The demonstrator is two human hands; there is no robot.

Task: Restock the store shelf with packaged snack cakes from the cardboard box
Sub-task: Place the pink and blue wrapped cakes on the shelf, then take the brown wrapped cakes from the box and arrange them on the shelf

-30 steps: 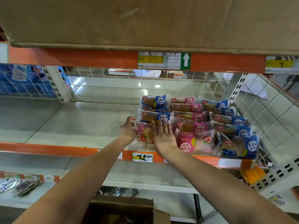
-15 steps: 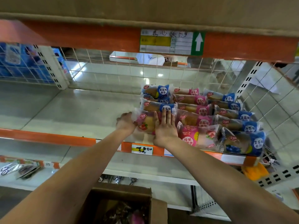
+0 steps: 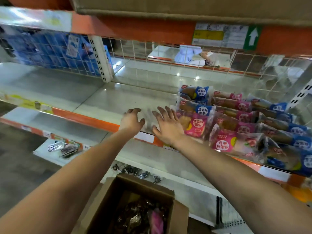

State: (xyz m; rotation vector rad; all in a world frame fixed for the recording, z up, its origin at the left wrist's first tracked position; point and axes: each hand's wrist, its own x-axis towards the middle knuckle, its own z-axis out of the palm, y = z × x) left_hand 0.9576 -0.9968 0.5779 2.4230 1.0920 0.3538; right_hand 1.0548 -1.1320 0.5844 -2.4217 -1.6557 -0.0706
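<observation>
Packaged snack cakes with blue and pink labels lie in rows on the right part of the middle shelf. The nearest left one is a pink-labelled pack. My right hand hovers with spread fingers just left of that pack, holding nothing. My left hand is beside it over the shelf's front edge, fingers loosely bent and empty. An open cardboard box stands below between my arms, with wrapped packs inside.
An orange price rail runs along the shelf front. A wire grid backs the shelf. A large cardboard sheet hangs overhead. Lower shelves hold a few small packets at left.
Both hands have let go of the pink pack and drawn back left of it, fingers spread. The camera has tilted down and left, bringing the box into view.
</observation>
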